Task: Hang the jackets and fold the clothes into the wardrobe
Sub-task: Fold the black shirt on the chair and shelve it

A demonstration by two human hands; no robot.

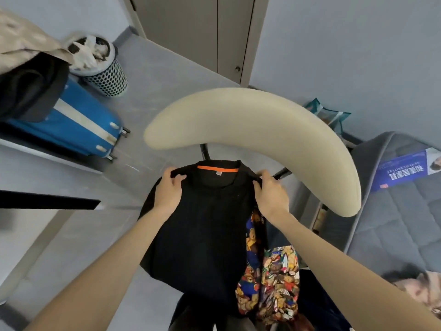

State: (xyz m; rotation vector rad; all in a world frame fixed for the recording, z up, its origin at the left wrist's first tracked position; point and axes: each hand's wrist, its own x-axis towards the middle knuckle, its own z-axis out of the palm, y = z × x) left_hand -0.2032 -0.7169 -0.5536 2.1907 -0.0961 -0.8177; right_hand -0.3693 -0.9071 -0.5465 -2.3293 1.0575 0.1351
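Black shirt (210, 223) spread before the chair backrest (250, 120), left hand (168, 189) and right hand (272, 194) clamped on its shoulders.

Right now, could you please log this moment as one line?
left hand: grips black shirt; right hand: grips black shirt; collar: toward chair back

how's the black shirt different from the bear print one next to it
The black shirt is plain with an orange collar strip; the bear-print garment is multicoloured. The left hand and right hand grip the black shirt at its shoulders; no hand holds the bear-print garment. Both lie near the beige backrest.
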